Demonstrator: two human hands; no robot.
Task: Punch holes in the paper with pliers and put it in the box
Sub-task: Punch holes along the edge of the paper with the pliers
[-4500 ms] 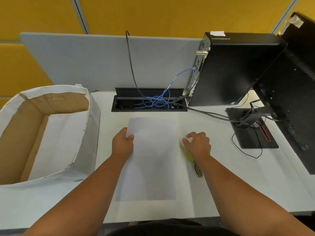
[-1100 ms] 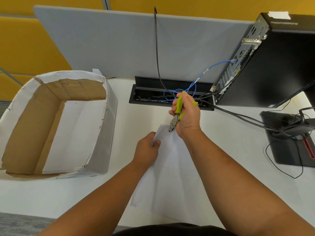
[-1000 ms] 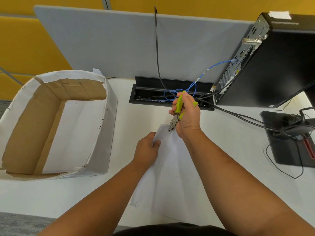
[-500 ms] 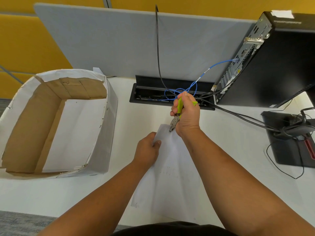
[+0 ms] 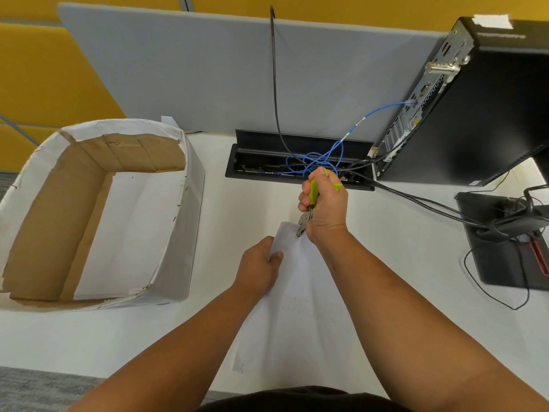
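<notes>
A white sheet of paper (image 5: 297, 316) is held up off the desk, its top edge raised. My left hand (image 5: 258, 269) pinches its upper left edge. My right hand (image 5: 325, 206) grips the green-handled pliers (image 5: 309, 209) with the handles squeezed together, and the metal jaws bite the paper's top edge. The box (image 5: 178, 233), brown cardboard wrapped in white paper with its top open, stands on the desk to the left, apart from both hands.
A black cable tray (image 5: 261, 159) with blue and black cables sits just behind my right hand. A black computer tower (image 5: 481, 114) and a monitor stand (image 5: 502, 242) occupy the right side. A grey partition (image 5: 208, 69) closes the back of the white desk (image 5: 243, 203).
Since 4.5 s ago the paper was lifted off the desk and the pliers picked up. Over the last second the hands stay nearly still, the pliers' handles closing a little more.
</notes>
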